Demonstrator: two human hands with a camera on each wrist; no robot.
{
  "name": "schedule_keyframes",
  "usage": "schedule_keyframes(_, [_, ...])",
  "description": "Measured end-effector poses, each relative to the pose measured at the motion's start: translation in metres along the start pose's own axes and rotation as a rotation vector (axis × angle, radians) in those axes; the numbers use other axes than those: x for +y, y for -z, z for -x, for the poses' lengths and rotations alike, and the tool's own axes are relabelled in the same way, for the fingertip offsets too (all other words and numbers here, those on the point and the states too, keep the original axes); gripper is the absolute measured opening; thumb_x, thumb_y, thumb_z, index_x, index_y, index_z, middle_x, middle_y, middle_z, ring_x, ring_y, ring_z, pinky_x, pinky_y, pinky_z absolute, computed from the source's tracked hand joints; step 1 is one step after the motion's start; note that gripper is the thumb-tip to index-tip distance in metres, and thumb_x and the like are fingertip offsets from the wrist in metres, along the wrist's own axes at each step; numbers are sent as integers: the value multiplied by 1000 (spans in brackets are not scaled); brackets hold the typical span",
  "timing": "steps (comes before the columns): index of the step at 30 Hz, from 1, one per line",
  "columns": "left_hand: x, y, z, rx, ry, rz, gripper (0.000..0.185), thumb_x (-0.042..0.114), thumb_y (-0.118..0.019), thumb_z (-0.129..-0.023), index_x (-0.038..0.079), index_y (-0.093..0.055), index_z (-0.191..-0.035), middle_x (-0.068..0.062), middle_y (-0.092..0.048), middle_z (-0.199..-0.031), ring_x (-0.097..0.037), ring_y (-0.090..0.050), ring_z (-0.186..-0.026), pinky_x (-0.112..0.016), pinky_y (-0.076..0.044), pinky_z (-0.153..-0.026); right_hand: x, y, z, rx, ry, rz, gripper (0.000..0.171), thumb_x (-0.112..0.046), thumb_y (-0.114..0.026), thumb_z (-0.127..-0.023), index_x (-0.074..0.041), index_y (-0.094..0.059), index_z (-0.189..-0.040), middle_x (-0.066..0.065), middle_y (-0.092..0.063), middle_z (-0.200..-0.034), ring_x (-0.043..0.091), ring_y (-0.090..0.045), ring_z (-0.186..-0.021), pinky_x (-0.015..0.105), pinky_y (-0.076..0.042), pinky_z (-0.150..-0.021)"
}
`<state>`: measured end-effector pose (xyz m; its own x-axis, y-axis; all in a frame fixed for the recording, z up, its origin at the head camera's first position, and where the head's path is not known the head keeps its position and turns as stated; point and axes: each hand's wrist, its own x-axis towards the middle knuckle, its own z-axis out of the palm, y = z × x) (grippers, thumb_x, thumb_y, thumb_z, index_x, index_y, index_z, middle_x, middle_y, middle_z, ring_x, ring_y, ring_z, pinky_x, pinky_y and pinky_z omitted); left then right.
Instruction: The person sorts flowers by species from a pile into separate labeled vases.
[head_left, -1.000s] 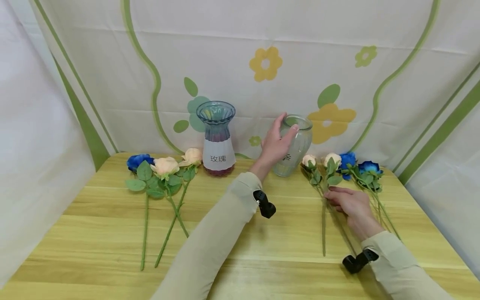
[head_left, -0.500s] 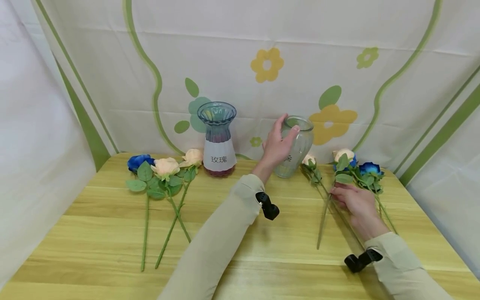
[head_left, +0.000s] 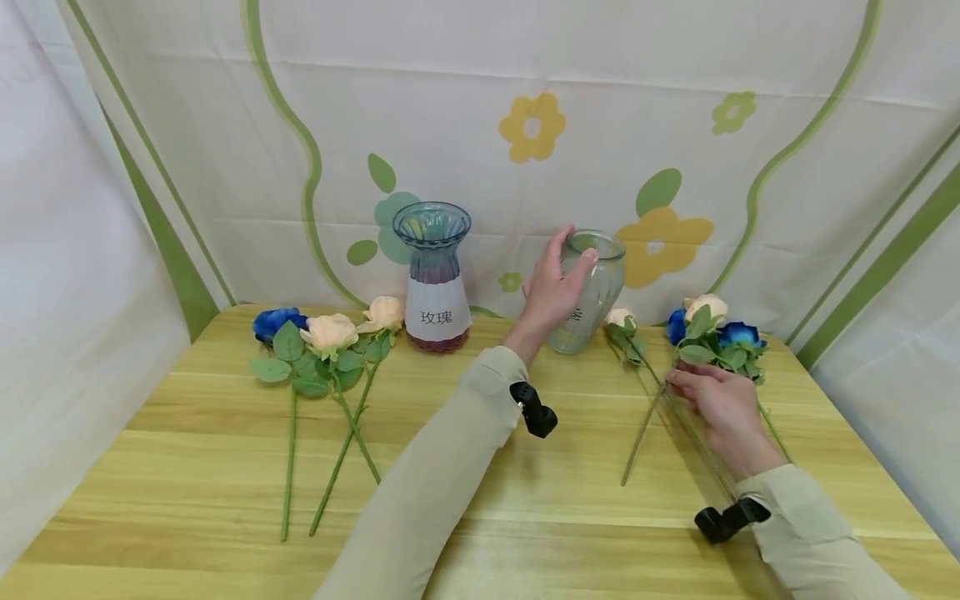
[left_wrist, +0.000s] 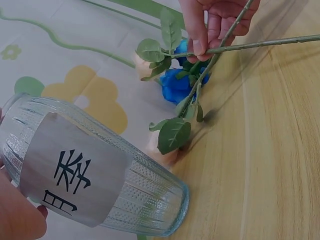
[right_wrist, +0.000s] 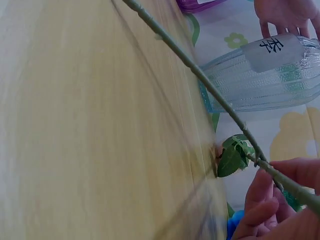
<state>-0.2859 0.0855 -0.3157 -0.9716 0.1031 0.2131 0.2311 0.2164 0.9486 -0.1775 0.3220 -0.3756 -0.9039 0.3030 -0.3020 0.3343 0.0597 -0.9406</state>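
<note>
A curtained booth: printed fabric (head_left: 420,108) hangs round 3 sides of a wood-grain table (head_left: 187,492).

Blue-purple vase (head_left: 437,271) upright on wooden table (head_left: 202,467); blue rose (head_left: 277,323), two peach roses (head_left: 330,332) at left; patterned cloth (head_left: 420,108) behind.

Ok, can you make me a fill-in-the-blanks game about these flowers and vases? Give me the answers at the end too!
1. The left hand holds the clear vase, while the right hand pinches a pale rose by its ____.
2. The paper label on the purple-blue vase is coloured ____.
3. In the head view, left of both vases, two peach roses lie with one ____ rose.

Missing words: stem; white; blue.
</note>
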Motion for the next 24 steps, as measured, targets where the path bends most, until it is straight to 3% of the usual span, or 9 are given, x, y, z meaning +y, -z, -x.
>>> schedule_keyframes(5, [0,1,0,-6,-5,-9,66,56,-51,-106,35,-32,-166,11,-36,-173,-23,-35,-160,-61,-15,-128,1,3,-1,-35,9,-11,29,-19,-72,-101,-14,-60,-127,-22,-75,-83,-5,-73,-78,17,-55,-66])
schedule_keyframes(11, [1,1,1,-18,-6,-5,66,54,-51,-106,36,-31,-166,11,-34,-173,-23,-33,-161,-62,-15,-128,3,6,-3,-91,51,-166,36,-10,-72,-101,-6,-53,-132,-21,-72,-93,-2,-73,-85,17,-58,-74])
schedule_keyframes(18, [0,2,1,-26,-5,1,67,55,-51,-106,36,-30,-166,10,-33,-174,-23,-32,-161,-63,-14,-128,5,8,-4,-149,88,-343,40,-3,-72,-99,1,-46,-129,-9,-69,-100,5,-76,-91,17,-58,-71])
schedule_keyframes(24, [1,3,2,-31,-7,-1,67,55,-50,-106,36,-30,-167,8,-33,-174,-24,-32,-161,-62,-15,-128,6,8,-5,-169,72,-394,35,-1,-71,-100,-2,-48,-126,-6,-67,-105,7,-77,-95,17,-57,-71])
